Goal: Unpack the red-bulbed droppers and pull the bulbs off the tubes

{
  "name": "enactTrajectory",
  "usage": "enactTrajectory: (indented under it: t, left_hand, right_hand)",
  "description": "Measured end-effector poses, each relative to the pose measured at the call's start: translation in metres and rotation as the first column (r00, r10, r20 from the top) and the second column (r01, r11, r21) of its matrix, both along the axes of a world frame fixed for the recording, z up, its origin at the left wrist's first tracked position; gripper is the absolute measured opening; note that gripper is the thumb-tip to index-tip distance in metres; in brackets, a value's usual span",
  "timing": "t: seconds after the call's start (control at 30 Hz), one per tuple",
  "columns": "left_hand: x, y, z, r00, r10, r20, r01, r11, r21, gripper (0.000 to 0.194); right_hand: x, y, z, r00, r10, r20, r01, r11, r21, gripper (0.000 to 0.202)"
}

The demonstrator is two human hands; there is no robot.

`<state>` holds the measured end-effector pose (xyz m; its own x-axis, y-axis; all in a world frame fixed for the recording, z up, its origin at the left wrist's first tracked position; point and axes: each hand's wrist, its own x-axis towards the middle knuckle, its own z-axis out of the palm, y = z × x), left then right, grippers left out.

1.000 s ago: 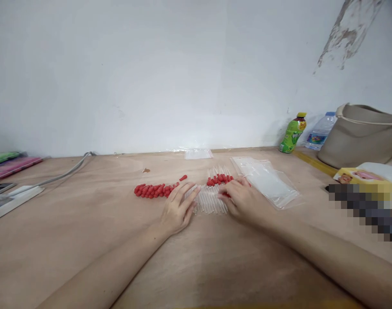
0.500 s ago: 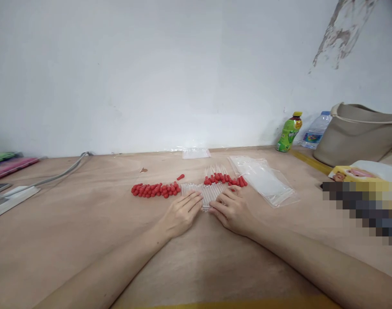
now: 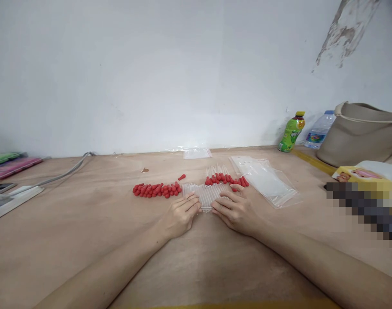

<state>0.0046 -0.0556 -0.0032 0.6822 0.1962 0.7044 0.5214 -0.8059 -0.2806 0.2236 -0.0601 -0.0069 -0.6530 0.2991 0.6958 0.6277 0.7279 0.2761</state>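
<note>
A row of clear dropper tubes point(image 3: 208, 196) lies side by side on the table between my hands. My left hand point(image 3: 182, 214) rests at the left side of the row, its fingers bent over the tubes and its thumb hidden. On the right side, my right hand point(image 3: 237, 211) touches the tubes with its fingers apart. Red rubber bulbs point(image 3: 155, 190) are heaped to the left, and a single red bulb point(image 3: 182, 177) lies behind them. Just behind the row are droppers with red bulbs point(image 3: 223, 178), their clear tips pointing to the wall; my right fingers are close to them.
Clear zip bags point(image 3: 263, 180) lie to the right, and another bag point(image 3: 197, 153) is by the wall. A green bottle point(image 3: 291, 132), a water bottle point(image 3: 318, 131), a grey bag point(image 3: 365, 135) and a yellow tissue pack point(image 3: 357, 175) stand farther right. A cable point(image 3: 71, 171) runs along the left.
My hands have moved slightly apart at the row, showing more of the tubes. The left fingers are more bent. The view has shifted a little; the red bulbs stay in place.
</note>
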Motion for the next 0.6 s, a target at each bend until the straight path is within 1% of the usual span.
enactTrajectory:
  t: [0.07,0.27,0.33,0.4,0.43,0.5,0.57,0.6]
  left_hand:
    - [-0.001,0.0,0.0,1.0,0.005,0.004,-0.005,1.0,-0.014,0.013]
    - [-0.001,-0.004,0.0,1.0,-0.004,0.014,0.005,0.998,-0.061,0.014]
    - [-0.005,-0.003,-0.001,1.0,-0.004,0.013,0.005,0.996,-0.087,0.015]
    - [-0.014,-0.001,-0.003,0.999,0.02,0.045,-0.015,0.995,-0.097,0.015]
    - [-0.02,0.001,-0.003,0.997,0.044,0.068,-0.037,0.995,-0.098,0.015]
    - [-0.03,0.004,-0.004,0.99,0.091,0.112,-0.081,0.993,-0.089,0.015]
    - [-0.035,0.007,-0.003,0.984,0.124,0.128,-0.114,0.99,-0.079,0.015]
    - [-0.035,0.007,-0.003,0.979,0.151,0.135,-0.142,0.987,-0.075,0.014]
  right_hand:
    - [0.001,0.001,-0.001,1.0,0.022,-0.001,-0.022,1.0,0.009,0.012]
    - [0.004,0.006,-0.003,0.989,0.149,0.018,-0.149,0.986,0.071,0.012]
    - [0.01,0.008,-0.003,0.981,0.191,0.034,-0.194,0.976,0.098,0.015]
    - [0.02,0.011,-0.001,0.978,0.207,0.005,-0.206,0.971,0.119,0.017]
    - [0.025,0.013,0.001,0.981,0.193,-0.034,-0.187,0.975,0.122,0.018]
    - [0.034,0.018,0.002,0.983,0.1,-0.152,-0.085,0.991,0.103,0.013]
    - [0.04,0.022,0.002,0.974,0.003,-0.228,0.015,0.997,0.074,0.012]
    - [0.042,0.024,0.001,0.968,-0.028,-0.25,0.041,0.998,0.047,0.013]
